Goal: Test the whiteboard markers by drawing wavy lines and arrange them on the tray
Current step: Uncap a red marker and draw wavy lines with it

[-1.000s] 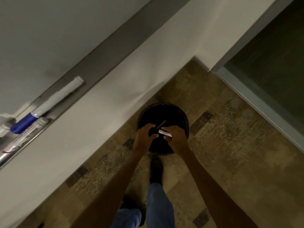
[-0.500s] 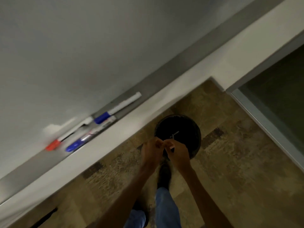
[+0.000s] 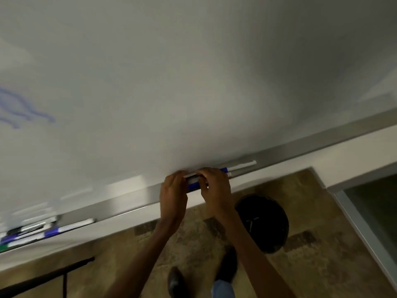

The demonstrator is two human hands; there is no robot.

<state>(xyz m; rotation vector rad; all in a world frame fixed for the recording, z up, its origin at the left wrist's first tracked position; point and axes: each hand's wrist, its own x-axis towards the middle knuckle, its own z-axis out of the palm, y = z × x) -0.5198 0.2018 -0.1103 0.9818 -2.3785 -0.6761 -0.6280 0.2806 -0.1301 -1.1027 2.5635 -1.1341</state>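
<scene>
Both arms reached fwd & up, forearms bare, wrists close together. L hand (image 3: pixel 173 193) had fingers curled at one end of a marker (image 3: pixel 193 186). R hand (image 3: pixel 216 190) curled over it too, prob. pinching; motion blur hid the exact grip.

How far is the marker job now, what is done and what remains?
Done: blue wavy lines are on the whiteboard, and several markers lie at the left end of the tray. In hand: left hand and right hand both grip a blue marker on the tray. Left: lining it up; whether the white marker beside it was tested cannot be told.
</scene>
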